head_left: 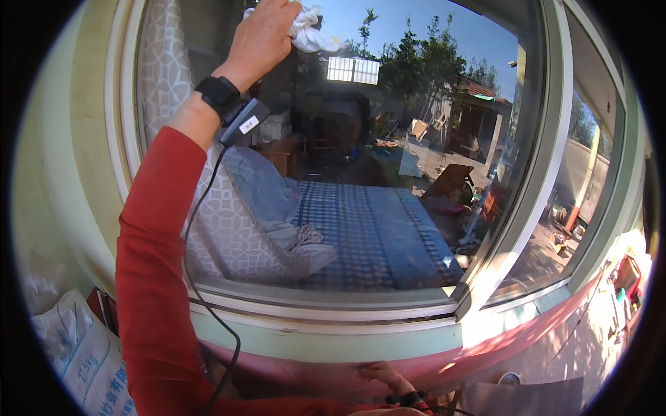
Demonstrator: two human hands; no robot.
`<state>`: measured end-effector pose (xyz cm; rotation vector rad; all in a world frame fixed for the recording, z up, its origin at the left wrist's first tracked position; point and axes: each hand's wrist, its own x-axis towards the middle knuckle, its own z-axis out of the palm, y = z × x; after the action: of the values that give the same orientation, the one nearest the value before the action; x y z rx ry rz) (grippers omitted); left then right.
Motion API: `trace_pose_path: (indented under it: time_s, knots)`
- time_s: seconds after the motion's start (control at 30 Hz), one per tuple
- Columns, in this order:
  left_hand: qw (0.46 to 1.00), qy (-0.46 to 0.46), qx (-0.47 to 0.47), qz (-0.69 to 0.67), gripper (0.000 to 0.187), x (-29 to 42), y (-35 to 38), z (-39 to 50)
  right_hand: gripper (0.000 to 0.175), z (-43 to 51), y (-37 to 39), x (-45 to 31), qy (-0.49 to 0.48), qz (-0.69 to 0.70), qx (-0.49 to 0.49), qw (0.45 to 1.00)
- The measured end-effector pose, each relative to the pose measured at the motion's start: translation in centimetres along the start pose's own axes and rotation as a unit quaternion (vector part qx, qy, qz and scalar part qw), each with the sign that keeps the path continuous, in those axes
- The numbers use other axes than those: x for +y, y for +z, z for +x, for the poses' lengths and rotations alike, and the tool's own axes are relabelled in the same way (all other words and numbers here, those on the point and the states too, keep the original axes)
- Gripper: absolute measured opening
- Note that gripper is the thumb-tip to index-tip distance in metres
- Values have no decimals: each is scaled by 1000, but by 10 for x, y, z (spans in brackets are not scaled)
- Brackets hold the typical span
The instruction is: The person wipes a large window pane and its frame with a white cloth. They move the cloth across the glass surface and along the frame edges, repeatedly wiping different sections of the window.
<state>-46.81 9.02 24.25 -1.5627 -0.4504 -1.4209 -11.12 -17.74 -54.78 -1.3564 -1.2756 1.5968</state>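
Note:
High on the window, my left hand (265,39) grips a crumpled white cloth (310,32) against or very close to the glass pane (333,156). A dark device (244,124) is strapped at that wrist, and its black cable (188,249) hangs down along the red sleeve. Low in the view, my right hand (387,375) hangs in front of the pink wall (307,370) under the sill. Its fingers are loosely apart, with nothing seen in them.
The white window frame (312,312) sits above a pale green sill (322,340). Through the glass show a patterned curtain (223,229) and a checked bedspread (359,229), mixed with yard reflections. White sacks (86,359) bearing print stand at lower left. A grey board (525,398) lies at lower right.

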Motion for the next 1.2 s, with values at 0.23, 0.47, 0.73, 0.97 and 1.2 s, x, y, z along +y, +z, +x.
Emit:
trace_pose_path:
  time_s: [0.23, 0.47, 0.73, 0.97, 1.2]
  knots:
    - [995, 9, 27, -98, 31, 49, 22, -78, 36, 4, 3, 2, 0, 11, 0, 1000]
    - [948, 176, -185, -191, 16, 142, -48, -277, 36, 7, 4, 9, -1, 18, 7, 1000]
    - [998, 66, 2, 18, 29, -47, -11, -106, 35, 4, 5, 18, -19, 53, 32, 998]
    - [995, -77, 62, 18, 31, -50, -8, -109, 33, 11, -4, 41, -10, 20, 16, 1000]
    - [970, 14, -202, -136, 33, 86, -96, -323, 31, 21, -6, 66, -38, 3, 29, 999]
